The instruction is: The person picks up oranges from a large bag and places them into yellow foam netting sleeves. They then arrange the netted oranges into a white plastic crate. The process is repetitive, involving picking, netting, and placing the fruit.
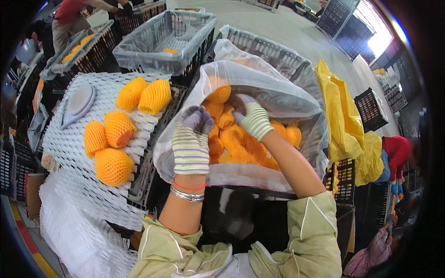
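My left hand (192,139), in a striped knit glove with grey-purple fingertips, is at the left side of a clear plastic liner bag (257,175). Its fingers are bent beside the fruit; whether they pinch anything is hidden. Inside the bag's mouth, my right hand (255,118) wears a matching glove, thumb and fingers apart over the heap. Many fruits in orange foam-net sleeves (233,139) fill the bag. The bag lines a black plastic crate (267,50), and its far side rises as a loose fold.
Left, several sleeved fruits (114,167) and a grey-white handled device (80,100) lie on white foam netting (69,139). Another lined crate (163,41) stands beyond. Yellow sheeting (339,111) hangs at the crate's right. People work nearby, one in a red top (396,153).
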`<state>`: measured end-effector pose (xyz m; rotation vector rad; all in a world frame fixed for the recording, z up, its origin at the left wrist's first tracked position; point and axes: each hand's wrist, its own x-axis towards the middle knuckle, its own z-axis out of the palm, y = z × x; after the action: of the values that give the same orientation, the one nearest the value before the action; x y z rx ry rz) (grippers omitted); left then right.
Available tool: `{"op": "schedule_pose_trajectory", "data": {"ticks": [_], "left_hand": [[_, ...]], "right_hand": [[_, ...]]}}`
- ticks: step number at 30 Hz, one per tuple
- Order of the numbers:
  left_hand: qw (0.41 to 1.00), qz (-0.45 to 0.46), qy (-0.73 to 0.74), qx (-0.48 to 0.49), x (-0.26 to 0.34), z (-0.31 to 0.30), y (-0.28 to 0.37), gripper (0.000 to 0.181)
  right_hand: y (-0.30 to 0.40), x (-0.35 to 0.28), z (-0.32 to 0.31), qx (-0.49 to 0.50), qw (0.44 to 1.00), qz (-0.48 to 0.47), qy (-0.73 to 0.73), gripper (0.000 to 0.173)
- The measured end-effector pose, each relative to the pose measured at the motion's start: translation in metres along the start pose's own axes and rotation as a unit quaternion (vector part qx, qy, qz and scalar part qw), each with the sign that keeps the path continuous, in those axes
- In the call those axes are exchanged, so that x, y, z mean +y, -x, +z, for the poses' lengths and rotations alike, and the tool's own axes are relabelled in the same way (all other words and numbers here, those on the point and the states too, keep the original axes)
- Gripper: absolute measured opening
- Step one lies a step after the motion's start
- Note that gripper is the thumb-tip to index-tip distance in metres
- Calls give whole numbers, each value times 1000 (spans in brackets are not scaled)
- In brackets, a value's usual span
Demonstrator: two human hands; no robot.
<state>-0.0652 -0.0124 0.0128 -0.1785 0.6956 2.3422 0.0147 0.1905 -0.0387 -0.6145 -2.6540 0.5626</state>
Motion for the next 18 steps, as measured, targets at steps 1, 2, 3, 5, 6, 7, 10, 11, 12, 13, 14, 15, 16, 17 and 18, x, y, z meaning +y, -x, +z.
{"op": "schedule_pose_trajectory", "data": {"ticks": [1,2,3,5,6,7,10,11,12,13,14,15,16,17,18], "left_hand": [[1000,6,-7,-7,1,3,1,20],[1000,-3,15,-17,-2,-2,-6,19],[999,24,-9,-42,-9,-2,-6,18],[999,8,-7,-51,-12,-5,-8,21],[999,-1,-9,-31,-13,-3,-6,22],[999,-10,-20,-27,-13,-2,-5,21],[998,-1,-28,-61,-16,1,-5,18],[997,-4,-30,-66,-18,1,-6,18],[997,-2,-32,-71,-17,0,-6,17],[997,0,-40,-71,-15,-1,-6,17],[996,2,-49,-71,-12,-3,-5,17],[996,3,-56,-72,-10,-2,-3,17],[996,2,-59,-65,-8,0,0,17],[996,2,-61,-59,-6,2,3,18],[996,3,-65,-52,-4,4,7,18]], "right_hand": [[-19,-15,6,26,998,-55,-9,68],[-32,-32,13,37,998,-42,13,70],[-40,-43,17,47,998,-24,40,72],[-51,-64,30,99,991,19,83,81],[-51,-70,30,88,990,41,100,80],[-53,-74,29,76,988,64,116,79],[-57,-56,43,140,978,0,152,71],[-58,-48,46,164,974,-20,155,70],[-57,-53,40,111,990,35,79,69],[-55,-58,35,95,991,57,73,69],[-51,-63,29,79,992,78,67,69],[-45,-69,22,63,991,101,62,69],[-38,-75,14,69,987,127,65,62],[-39,-73,12,47,987,152,0,60],[-40,-69,8,24,982,176,-67,57]]}}
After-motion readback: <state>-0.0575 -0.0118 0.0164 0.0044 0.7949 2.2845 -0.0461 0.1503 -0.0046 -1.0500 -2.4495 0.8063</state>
